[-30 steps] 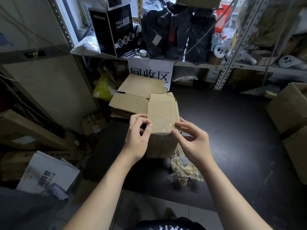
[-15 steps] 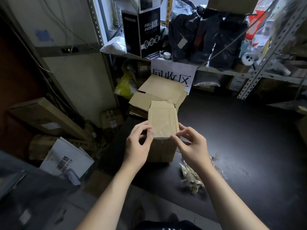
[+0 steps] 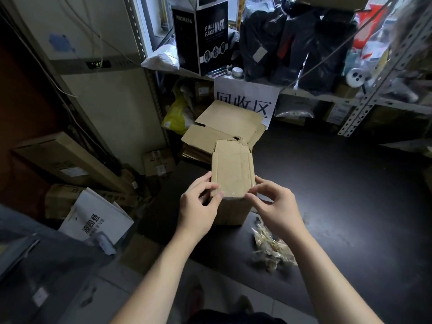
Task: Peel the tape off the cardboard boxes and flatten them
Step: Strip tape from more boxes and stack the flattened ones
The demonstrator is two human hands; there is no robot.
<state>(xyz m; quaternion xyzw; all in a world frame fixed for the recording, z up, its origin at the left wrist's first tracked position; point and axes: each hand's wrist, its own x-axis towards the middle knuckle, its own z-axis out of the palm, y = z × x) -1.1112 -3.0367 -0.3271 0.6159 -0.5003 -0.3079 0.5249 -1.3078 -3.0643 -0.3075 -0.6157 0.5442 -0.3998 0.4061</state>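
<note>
A small brown cardboard box (image 3: 232,170) stands on the dark table, its top covered with clear tape. My left hand (image 3: 198,208) grips the box's near left corner, thumb and fingers pinched on the top edge. My right hand (image 3: 274,206) touches the near right corner with its fingertips at the taped edge. Behind the box lies a pile of flattened cardboard (image 3: 219,129). A crumpled wad of peeled tape (image 3: 271,250) rests on the table under my right forearm.
The dark table (image 3: 339,195) stretches to the right. Metal shelving (image 3: 364,97) with bags and a black mask carton (image 3: 201,31) stands behind, with a white paper sign (image 3: 245,99). Long cartons (image 3: 65,162) and a white box (image 3: 93,220) lie on the floor at left.
The view has swung left and down a little. My hands have stayed at the box's near top corners, with the fingers shifting slightly along the taped edge.
</note>
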